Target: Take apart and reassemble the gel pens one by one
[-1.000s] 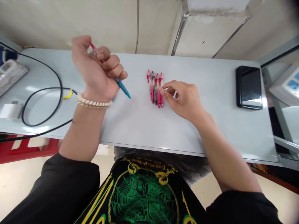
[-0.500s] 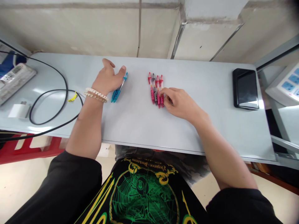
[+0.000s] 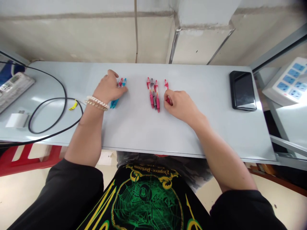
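Now one pink pen [image 3: 166, 84] apart

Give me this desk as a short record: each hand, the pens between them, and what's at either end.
left hand: over blue and red-topped pens; grip hidden
right hand: fingers around a pink pen
between hands: three pens side by side, a gray pen between two pink ones
left end: power strip, white plug adapter, looped black cable with yellow tag
right end: black device, dark screen up
surface: pale gray table
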`<state>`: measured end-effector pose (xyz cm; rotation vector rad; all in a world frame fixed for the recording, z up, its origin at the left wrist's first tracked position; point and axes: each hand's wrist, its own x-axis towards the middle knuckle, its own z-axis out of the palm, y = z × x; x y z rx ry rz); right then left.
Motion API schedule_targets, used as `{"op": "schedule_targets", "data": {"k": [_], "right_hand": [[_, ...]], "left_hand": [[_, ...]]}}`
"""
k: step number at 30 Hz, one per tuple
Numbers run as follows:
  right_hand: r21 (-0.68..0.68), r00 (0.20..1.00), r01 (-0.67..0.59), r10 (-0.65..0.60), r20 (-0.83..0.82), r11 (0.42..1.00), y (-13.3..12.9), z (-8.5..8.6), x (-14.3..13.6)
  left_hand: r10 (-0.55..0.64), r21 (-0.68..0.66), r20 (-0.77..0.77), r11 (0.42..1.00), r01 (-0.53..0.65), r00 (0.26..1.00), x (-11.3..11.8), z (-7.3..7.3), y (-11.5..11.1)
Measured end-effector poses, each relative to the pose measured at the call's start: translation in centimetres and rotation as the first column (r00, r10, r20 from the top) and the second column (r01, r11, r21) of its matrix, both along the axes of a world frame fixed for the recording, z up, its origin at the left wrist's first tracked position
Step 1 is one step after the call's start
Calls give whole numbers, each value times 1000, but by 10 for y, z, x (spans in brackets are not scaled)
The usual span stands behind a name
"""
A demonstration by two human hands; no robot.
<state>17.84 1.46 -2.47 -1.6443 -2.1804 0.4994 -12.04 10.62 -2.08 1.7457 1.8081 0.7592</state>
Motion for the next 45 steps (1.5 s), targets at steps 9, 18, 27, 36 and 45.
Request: {"op": "schedule_targets", "data": {"k": [9, 18, 27, 36, 45], "right_hand": [[-69, 545, -90, -9, -839, 993, -5, 8, -11], [-244, 348, -267, -143, -927, 932, -9, 17, -18], [247, 639, 168, 85, -765, 954, -14, -2, -29], [251, 606, 190, 88, -790, 949, -16, 7, -25], [156, 595, 145, 40, -803, 977, -16, 10, -24]], "left_hand": [[-291, 35, 813, 889, 456, 504, 68, 21, -43], [-225, 126, 884, 959, 255, 409, 87, 17, -57], [-168, 138, 924, 984, 110, 344, 100, 11, -66], [-122, 97, 930, 991, 89, 346, 99, 11, -62], [-117, 82, 918, 991, 109, 378, 101, 12, -66]]}}
